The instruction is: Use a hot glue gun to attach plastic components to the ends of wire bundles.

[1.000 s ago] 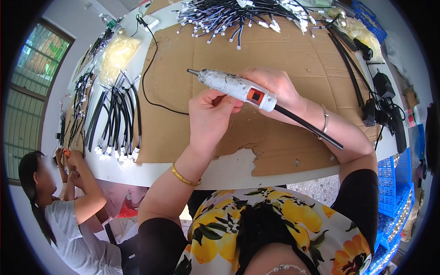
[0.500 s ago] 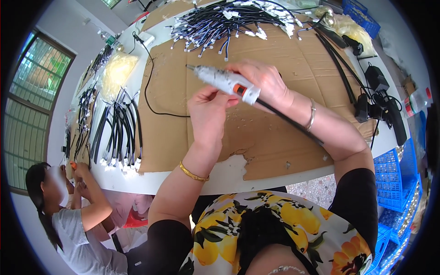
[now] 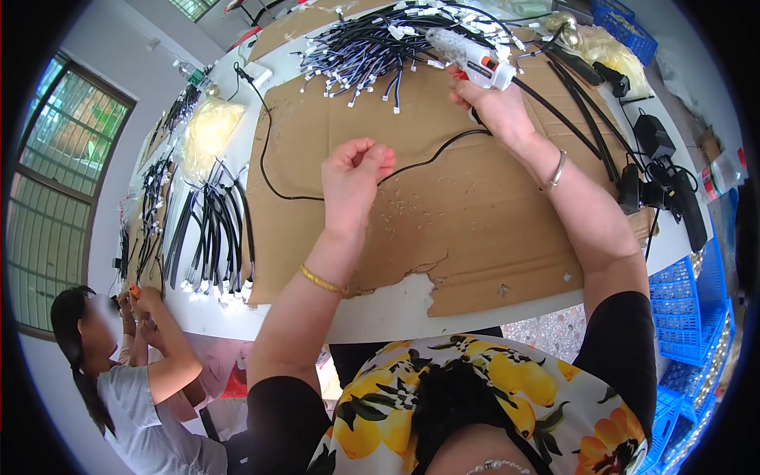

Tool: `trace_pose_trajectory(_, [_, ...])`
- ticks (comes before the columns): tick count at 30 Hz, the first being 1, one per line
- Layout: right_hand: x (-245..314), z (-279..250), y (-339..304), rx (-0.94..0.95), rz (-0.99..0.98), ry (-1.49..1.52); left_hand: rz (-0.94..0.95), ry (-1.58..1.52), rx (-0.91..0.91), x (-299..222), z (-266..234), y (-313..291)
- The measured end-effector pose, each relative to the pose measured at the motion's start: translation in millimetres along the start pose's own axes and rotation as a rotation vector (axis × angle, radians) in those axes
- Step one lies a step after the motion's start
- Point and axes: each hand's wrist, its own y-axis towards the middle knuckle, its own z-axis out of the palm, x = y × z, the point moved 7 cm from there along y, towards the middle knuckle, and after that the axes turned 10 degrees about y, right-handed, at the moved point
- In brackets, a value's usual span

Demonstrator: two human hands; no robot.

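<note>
My right hand (image 3: pixel 497 107) is wrapped round the handle of a white hot glue gun (image 3: pixel 471 59), raised over the far right of the cardboard. A thick black stick (image 3: pixel 554 117) runs out of the gun's back end toward the right. Below the handle a thin black cord (image 3: pixel 434 158) trails across the cardboard and behind my left hand (image 3: pixel 354 176). That hand hovers over the middle with fingers curled and thumb pressed to them; anything pinched there is too small to make out. Beyond the gun lies a big heap of black cables with white connectors (image 3: pixel 368 59).
Brown cardboard (image 3: pixel 475 222) covers much of the white table (image 3: pixel 380 305). At left lie a bundle of black cables (image 3: pixel 214 229) and a bag of yellowish sticks (image 3: pixel 210 131). Black adapters (image 3: pixel 653 138) stand at right, above blue crates (image 3: pixel 681 317). A co-worker (image 3: pixel 150 380) sits at lower left.
My right hand has carried the glue gun away from my left hand, up and to the right toward the cable heap. The left hand stays near the middle, its fingers now curled in.
</note>
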Motion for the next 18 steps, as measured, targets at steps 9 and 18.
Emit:
trace_pose_trajectory(9, [-4.2,1.1,7.1,-0.023,0.095,0.093,0.456,0.547,-0.255,-19.1,-3.5,89.7])
trace_pose_trajectory(18, [-15.9,-23.9,27.1,0.035,0.148,0.299,0.944,1.039,-0.269,-62.0,67.2,137.1])
